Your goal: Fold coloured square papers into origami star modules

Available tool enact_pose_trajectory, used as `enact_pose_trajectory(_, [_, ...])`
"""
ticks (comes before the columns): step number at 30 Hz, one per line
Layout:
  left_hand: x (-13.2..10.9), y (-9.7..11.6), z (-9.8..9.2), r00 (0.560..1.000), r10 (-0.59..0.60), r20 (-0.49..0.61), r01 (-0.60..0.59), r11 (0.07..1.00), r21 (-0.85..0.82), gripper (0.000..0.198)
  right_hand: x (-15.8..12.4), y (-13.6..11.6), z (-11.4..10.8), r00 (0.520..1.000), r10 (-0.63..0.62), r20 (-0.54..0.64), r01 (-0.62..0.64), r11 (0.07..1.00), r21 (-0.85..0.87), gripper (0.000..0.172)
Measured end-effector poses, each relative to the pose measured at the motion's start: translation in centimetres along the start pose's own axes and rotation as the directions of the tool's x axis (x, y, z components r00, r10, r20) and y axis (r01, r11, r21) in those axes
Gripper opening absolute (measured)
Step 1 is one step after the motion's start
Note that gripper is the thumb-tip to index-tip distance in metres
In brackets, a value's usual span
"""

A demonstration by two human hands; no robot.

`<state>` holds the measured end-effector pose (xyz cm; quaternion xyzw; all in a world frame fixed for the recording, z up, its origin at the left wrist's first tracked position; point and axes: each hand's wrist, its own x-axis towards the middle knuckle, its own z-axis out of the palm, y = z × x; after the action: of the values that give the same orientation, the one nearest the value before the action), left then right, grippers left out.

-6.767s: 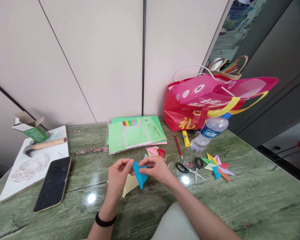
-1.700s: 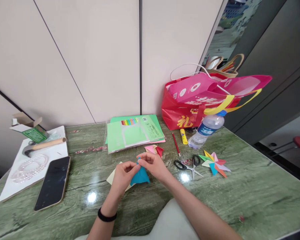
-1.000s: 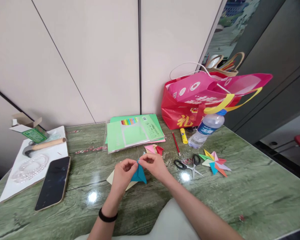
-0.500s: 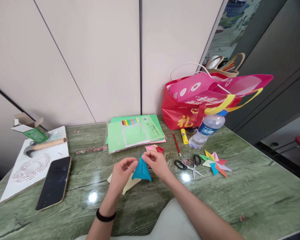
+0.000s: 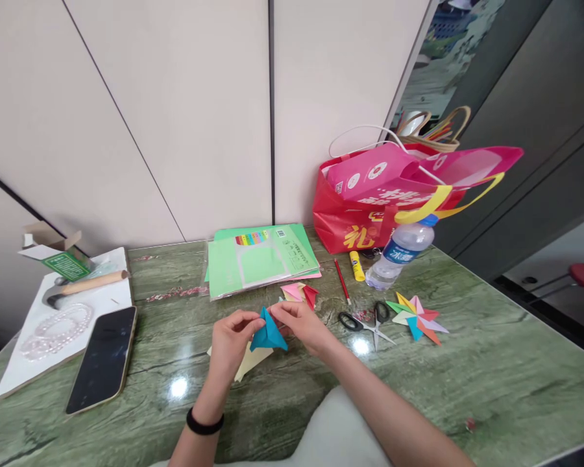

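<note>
A blue piece of folded paper (image 5: 268,336) is held up between my two hands, just above the green marbled table. My left hand (image 5: 232,334) pinches its left side between thumb and forefinger. On the right side, my right hand (image 5: 299,324) has its fingers closed at the paper's upper edge. Beneath the hands lies pale yellow paper (image 5: 252,363), partly covered. Pink and red folded pieces (image 5: 299,294) sit just beyond my right hand. To the right are black-handled scissors (image 5: 370,327) with blades apart and a many-coloured paper star (image 5: 418,318).
Behind the hands lies a packet of green paper (image 5: 253,263). A red pencil (image 5: 342,280), a yellow glue stick (image 5: 357,266), a water bottle (image 5: 394,256) and a red bag (image 5: 335,214) stand or lie at right. At left are a phone (image 5: 102,360) and a hammer (image 5: 92,283) on a white board.
The blue paper has tilted and shifted slightly left, its top now lower. My left fingers have moved onto its left side, and my right hand has slid slightly left.
</note>
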<state>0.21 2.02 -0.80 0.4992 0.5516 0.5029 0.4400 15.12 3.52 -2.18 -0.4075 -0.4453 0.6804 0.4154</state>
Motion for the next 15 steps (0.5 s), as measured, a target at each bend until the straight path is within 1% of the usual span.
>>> enact_pose_trajectory(6, [-0.07, 0.17, 0.28, 0.998, 0.062, 0.027, -0.062, 0.998, -0.004, 0.008, -0.29, -0.37, 0.09, 0.999, -0.002, 0.053, 0.001, 1.0, 0.013, 0.038])
enact_pose_trajectory(11, [-0.13, 0.3, 0.37, 0.996, 0.081, 0.043, -0.081, 0.997, -0.006, 0.007, -0.6, -0.87, 0.14, 0.995, -0.014, 0.096, 0.013, 1.0, 0.014, 0.039])
enact_pose_trajectory(15, [-0.17, 0.34, 0.35, 0.996, 0.084, 0.042, -0.084, 0.996, 0.002, 0.008, -0.68, -1.05, 0.22, 0.994, 0.003, 0.108, -0.008, 0.999, 0.044, 0.041])
